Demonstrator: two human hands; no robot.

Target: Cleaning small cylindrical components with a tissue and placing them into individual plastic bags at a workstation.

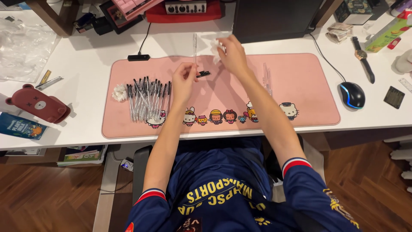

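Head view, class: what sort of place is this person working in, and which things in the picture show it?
Most likely a home desk. A pink desk mat lies on a white desk, with a computer mouse beside it and a keyboard at the back.

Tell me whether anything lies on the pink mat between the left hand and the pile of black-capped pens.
Nothing visible does. The left hand holds a clear pen tube upright above the pink mat, and only bare mat shows between it and the pile of pens. A small black piece lies on its other side.
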